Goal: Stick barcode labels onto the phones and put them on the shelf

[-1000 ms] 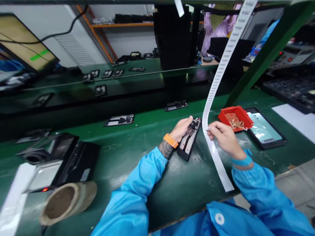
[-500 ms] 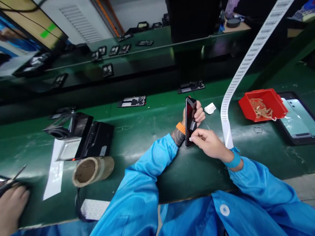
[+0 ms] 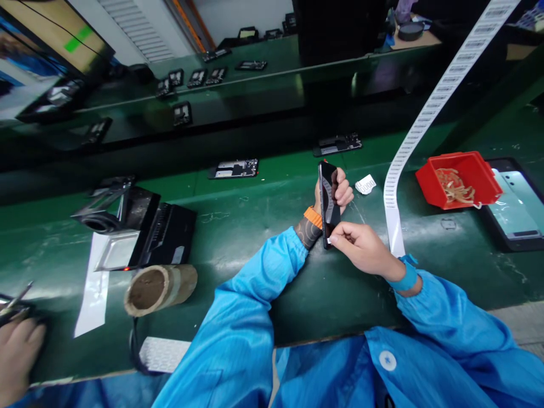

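Note:
My left hand point(image 3: 343, 190) is wrapped round a dark smartphone point(image 3: 328, 195), held on edge above the green bench. Its glossy face reflects a curved, striped pattern. At the phone's lower end, my right hand point(image 3: 359, 246) is closed in a pinch on a small white sticker point(image 3: 330, 241). The sticker is close against the phone; whether it is stuck down I cannot tell. Just right of the phone lies a torn white label scrap point(image 3: 365, 184). A long strip of barcode labels point(image 3: 391, 192) comes down to the bench near my right wrist.
A red bin point(image 3: 431, 184) of rubber bands stands right, beside a dark tray point(image 3: 508, 241) with pale phone panels. Opened phones point(image 3: 236, 169) lie along the back. To the left are a cardboard tube point(image 3: 182, 283), a black device point(image 3: 172, 235) and another person's hand point(image 3: 19, 351) near a tool.
The phone has turned slightly, and the striped reflection now spreads down its face. Both hands keep their grips. The whole view has shifted a little.

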`<state>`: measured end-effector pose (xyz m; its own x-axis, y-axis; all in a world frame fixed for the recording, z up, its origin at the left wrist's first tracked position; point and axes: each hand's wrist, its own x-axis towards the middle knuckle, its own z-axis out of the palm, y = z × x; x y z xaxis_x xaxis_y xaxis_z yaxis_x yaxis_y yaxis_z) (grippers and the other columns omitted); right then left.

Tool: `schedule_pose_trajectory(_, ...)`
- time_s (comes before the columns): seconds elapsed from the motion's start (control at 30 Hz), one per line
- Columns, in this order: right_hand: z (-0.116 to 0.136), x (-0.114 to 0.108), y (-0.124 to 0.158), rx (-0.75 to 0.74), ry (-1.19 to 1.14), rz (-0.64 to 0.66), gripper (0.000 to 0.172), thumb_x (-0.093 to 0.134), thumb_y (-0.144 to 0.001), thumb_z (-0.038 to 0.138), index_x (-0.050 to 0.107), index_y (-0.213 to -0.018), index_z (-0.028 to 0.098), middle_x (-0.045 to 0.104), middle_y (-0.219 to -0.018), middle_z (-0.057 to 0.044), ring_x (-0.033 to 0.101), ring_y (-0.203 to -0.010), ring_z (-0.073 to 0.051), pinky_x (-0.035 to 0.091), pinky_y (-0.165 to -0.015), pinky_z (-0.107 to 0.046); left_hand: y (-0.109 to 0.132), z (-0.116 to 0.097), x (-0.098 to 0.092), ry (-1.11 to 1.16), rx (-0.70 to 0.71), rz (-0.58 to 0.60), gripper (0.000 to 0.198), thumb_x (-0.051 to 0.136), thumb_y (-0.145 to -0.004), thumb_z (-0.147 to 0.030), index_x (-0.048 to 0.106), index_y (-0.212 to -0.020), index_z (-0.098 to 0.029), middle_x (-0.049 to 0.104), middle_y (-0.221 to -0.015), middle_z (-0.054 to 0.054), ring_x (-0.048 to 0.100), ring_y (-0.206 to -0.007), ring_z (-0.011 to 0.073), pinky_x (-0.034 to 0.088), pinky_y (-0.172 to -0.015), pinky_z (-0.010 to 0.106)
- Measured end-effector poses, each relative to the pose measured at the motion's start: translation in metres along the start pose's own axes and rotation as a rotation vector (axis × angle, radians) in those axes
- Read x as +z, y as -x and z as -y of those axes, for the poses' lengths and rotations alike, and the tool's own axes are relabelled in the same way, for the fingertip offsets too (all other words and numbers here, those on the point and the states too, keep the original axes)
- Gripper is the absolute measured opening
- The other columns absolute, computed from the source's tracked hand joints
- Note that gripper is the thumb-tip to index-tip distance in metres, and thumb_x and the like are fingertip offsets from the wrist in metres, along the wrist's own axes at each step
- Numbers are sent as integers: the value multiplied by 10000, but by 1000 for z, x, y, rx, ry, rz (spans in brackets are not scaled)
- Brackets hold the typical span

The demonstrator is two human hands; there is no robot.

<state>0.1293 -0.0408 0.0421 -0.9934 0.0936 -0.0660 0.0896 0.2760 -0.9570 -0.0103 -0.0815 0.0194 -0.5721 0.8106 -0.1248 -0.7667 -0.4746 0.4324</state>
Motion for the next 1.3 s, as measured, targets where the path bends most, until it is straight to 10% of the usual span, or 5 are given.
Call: schedule_pose_trajectory(1.3, 2, -19, 0, -43, 310, 66, 214, 553, -917, 291, 592, -726, 201, 492, -559, 53, 417, -518, -106, 290, -536, -265, -10, -7, -1, -149, 63, -162, 551, 177, -1085, -457, 412, -654, -207, 293, -393, -40, 285, -296, 99, 197, -332, 217)
